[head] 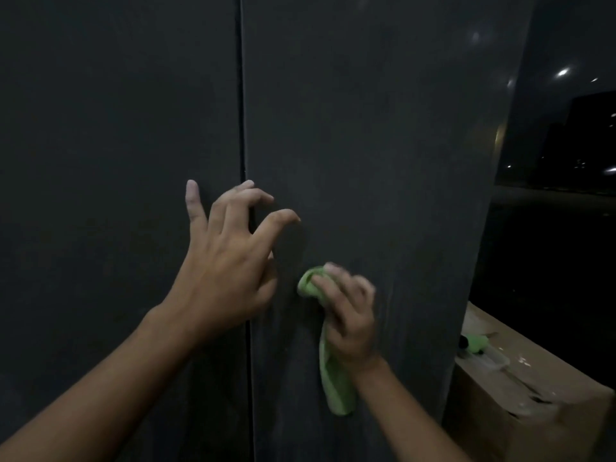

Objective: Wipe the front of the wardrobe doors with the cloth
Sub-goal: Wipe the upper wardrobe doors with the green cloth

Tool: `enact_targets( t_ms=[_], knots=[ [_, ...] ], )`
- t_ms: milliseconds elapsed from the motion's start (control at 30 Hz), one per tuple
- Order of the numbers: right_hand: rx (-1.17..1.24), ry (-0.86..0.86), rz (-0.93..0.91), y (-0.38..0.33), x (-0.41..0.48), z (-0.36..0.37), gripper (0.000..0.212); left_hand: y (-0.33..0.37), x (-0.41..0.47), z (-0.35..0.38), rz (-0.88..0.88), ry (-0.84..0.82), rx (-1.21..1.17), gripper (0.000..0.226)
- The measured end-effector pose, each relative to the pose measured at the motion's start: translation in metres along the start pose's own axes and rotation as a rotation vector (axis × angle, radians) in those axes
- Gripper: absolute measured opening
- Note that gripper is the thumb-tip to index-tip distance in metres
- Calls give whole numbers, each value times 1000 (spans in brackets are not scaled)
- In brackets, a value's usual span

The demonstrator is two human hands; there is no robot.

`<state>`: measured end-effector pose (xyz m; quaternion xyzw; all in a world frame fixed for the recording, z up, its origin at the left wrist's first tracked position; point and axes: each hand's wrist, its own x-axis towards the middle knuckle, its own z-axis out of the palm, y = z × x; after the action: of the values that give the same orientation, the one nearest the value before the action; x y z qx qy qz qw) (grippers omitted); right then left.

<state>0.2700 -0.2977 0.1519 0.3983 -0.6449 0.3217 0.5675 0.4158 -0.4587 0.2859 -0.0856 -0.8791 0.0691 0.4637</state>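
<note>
Left hand (226, 261), fingers (192, 198) spread and holding nothing, rests across the seam (243, 95) of dark wardrobe doors (116, 145); right hand (350, 315) grips a green cloth (335, 391) against the right door (383, 145), its length upright, tail hanging down.

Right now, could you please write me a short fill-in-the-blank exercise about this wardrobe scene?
The right hand grips a ____ cloth.
The left hand lies over the seam between the two wardrobe ____.
Of those two, the cloth touches the ____ one.
Missing words: green; doors; right.
</note>
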Motion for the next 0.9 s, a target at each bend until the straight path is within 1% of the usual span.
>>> enact_targets(
  t_ms=[67,100,133,167,200,267,300,333,367,400,467,533,600,633,700,800,833,867,900],
  knots=[
    [19,-100,-71,4,-21,-4,41,1,1,5,19,-16,26,61],
    [22,-122,-101,9,-19,-9,40,1,1,8,30,-19,39,61],
    [21,-118,-110,17,-12,-13,41,2,1,10,38,-19,54,61],
    [11,-88,-79,25,-1,-16,44,2,1,11,41,-16,63,60],
    [-9,-31,-1,32,15,-19,49,1,2,11,40,-10,69,58],
    [-55,140,245,42,53,-23,55,0,3,10,33,-7,69,54],
    [-53,220,363,41,70,-25,52,-1,3,9,32,-4,63,52],
    [-37,278,436,38,84,-24,47,-2,3,9,33,2,57,51],
    [-28,312,450,33,93,-21,43,-4,3,10,36,9,52,51],
    [-33,324,424,28,98,-18,41,-4,2,11,41,17,51,51],
    [-44,272,301,15,88,-11,47,-4,0,16,47,31,47,50],
    [-13,136,117,1,56,-1,50,-2,0,19,38,41,37,49],
    [36,-27,-50,-7,16,4,39,2,1,20,21,37,35,48],
    [49,-81,-108,-9,-1,5,33,4,2,21,16,30,43,49],
    [25,-114,-195,-5,-21,5,30,6,4,23,21,10,77,48],
    [-86,-106,-367,18,-14,-9,31,8,6,27,55,-13,135,52],
    [-116,-106,-375,32,-6,-16,33,9,7,28,68,-17,148,56],
    [-138,-81,-323,47,2,-22,37,10,9,28,79,-20,153,57],
    [-150,-30,-220,63,11,-28,43,11,10,28,87,-22,152,58]
  ],
)
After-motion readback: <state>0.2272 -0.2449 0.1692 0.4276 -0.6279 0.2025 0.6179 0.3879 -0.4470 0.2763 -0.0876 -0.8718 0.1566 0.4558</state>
